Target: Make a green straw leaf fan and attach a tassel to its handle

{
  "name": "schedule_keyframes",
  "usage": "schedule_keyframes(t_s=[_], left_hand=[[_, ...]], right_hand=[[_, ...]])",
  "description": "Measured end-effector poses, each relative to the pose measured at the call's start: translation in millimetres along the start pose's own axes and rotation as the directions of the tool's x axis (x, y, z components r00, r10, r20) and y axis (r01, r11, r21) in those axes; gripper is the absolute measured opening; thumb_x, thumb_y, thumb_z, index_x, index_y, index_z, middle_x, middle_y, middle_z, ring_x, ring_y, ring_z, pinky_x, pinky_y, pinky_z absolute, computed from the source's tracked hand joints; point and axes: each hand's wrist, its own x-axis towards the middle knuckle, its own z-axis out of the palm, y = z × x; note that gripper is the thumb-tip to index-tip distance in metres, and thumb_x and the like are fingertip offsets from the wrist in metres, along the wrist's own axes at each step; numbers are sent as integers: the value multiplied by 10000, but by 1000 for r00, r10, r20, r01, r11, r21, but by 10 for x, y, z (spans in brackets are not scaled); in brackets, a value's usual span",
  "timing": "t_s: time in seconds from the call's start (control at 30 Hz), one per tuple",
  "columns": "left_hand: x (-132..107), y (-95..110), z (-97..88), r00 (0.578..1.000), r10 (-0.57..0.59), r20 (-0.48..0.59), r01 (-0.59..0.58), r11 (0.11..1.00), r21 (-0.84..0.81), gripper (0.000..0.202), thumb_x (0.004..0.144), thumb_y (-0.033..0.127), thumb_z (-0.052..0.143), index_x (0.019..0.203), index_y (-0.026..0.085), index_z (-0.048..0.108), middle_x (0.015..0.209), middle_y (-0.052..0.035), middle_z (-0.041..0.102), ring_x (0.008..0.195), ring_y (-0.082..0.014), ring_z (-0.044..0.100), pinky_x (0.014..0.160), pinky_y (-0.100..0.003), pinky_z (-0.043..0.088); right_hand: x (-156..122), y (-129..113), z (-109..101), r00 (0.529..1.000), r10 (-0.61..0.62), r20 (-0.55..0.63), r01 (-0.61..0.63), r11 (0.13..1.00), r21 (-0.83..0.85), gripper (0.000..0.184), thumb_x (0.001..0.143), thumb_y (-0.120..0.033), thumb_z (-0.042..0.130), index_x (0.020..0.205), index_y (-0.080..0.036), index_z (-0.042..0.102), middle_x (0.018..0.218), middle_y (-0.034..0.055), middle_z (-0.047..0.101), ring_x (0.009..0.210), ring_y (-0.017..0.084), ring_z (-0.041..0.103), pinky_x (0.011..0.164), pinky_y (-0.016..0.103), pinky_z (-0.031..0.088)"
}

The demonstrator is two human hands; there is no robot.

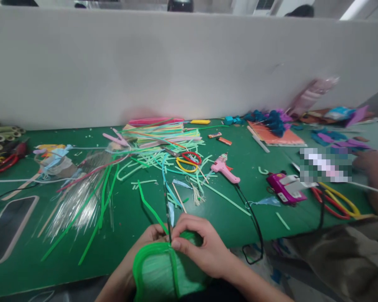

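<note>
At the front edge of the table I hold a green fan-shaped piece (157, 268), its rim lined with bright green pipe cleaner. My left hand (151, 237) is closed on its top edge, the fingers partly hidden behind it. My right hand (195, 241) pinches thumb against forefinger at the same edge, around the lower end of a thin dark stick (167, 205) that points away from me. A bent green pipe cleaner (149, 205) runs from the left fingers onto the table. What the fingertips press together is partly covered.
Beyond my hands lie bundled pipe cleaners (164, 136), red-and-yellow scissors (189, 161) and a pink glue gun (225, 167) with a black cord. Clear thin strips (82, 197) and a phone (9, 230) are leftward. A co-worker's arm (373, 176) reaches in near a purple power strip (285, 188).
</note>
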Motion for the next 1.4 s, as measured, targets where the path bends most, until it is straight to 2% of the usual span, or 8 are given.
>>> schedule_keyframes(t_s=[0.2,0.33,0.37,0.5,0.6,0.77,1.03,1.4], left_hand=[[-200,591,-284,982,169,-80,-156,977,145,586,787,714,642,1006,182,755,990,-99,754,908,-249,690,806,-323,531],[-446,845,-311,595,692,-408,-311,667,677,471,812,686,628,843,227,726,895,-44,712,905,-231,633,771,-262,493],[-472,848,-250,599,710,-369,-346,646,680,485,838,680,600,706,220,680,775,-29,669,800,-203,610,719,-250,480],[-313,803,110,922,375,-99,-361,922,138,565,800,742,596,827,197,744,830,-78,724,718,-217,664,644,-311,515],[-48,833,264,967,253,1,-249,950,-188,593,712,695,736,1040,200,750,879,-87,770,796,-244,723,769,-384,575],[189,828,247,942,289,-168,-325,912,-250,247,584,218,895,756,153,730,756,-29,768,624,-151,693,679,-290,601],[194,799,155,870,386,-305,-453,872,-187,311,672,220,864,956,148,759,993,-89,803,904,-249,761,837,-353,626],[335,631,272,791,506,-344,-565,820,-91,535,678,280,893,1175,174,728,1021,-65,807,926,-213,761,808,-260,605]], right_hand=[[287,-271,-291,968,-168,-185,137,976,-169,116,914,-249,665,811,-201,684,796,19,703,740,154,636,710,274,497],[516,-503,-427,834,-482,-269,362,845,-394,70,922,-189,653,865,-224,673,811,16,708,762,168,642,732,313,514],[568,-522,-434,785,-571,-242,430,782,-451,68,923,-172,650,895,-228,677,819,18,710,771,170,642,742,323,515],[723,-411,-422,606,-795,-3,615,472,-632,152,922,-159,652,999,-280,706,840,3,757,835,190,645,805,371,494],[746,-243,-435,561,-810,170,653,306,-693,229,934,-141,621,1033,-323,719,893,-25,790,889,189,647,857,385,467],[657,-103,-475,540,-802,257,658,211,-723,227,919,-149,661,1067,-313,712,973,-17,797,1028,202,640,919,381,472],[417,11,-395,738,-530,-417,307,815,-492,215,1000,-138,383,882,-228,539,955,71,640,975,226,596,873,429,489],[547,-8,-23,847,-521,-104,346,690,-636,274,962,-306,632,1207,-185,650,937,83,727,851,218,648,766,341,543]])
